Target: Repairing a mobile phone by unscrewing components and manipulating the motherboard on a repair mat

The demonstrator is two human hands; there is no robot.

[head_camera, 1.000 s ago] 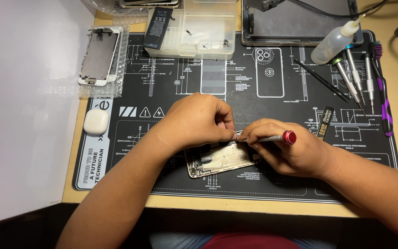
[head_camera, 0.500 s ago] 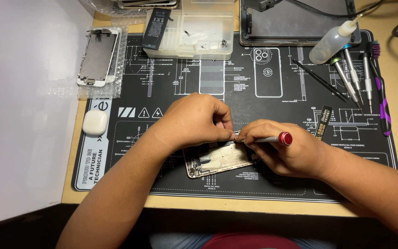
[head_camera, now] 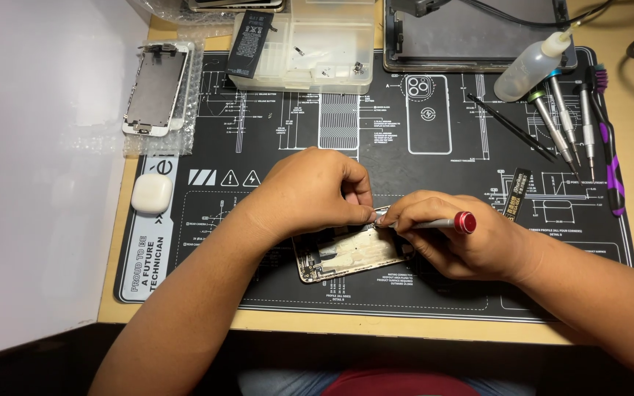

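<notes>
Hands meet over an opened phone (head_camera: 350, 253) lying on the black mat (head_camera: 273, 147) (near its front edge). Left hand (head_camera: 310, 192) pinches something small beside the screwdriver (head_camera: 438, 222), which the right hand (head_camera: 471, 238) grips.

Detached phone screen (head_camera: 155, 90) lies on bubble wrap (head_camera: 161, 136).

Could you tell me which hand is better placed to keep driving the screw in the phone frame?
Probably the right hand: it grips the red-capped screwdriver, tip at the phone frame. The left hand only pinches beside the tip.
</notes>
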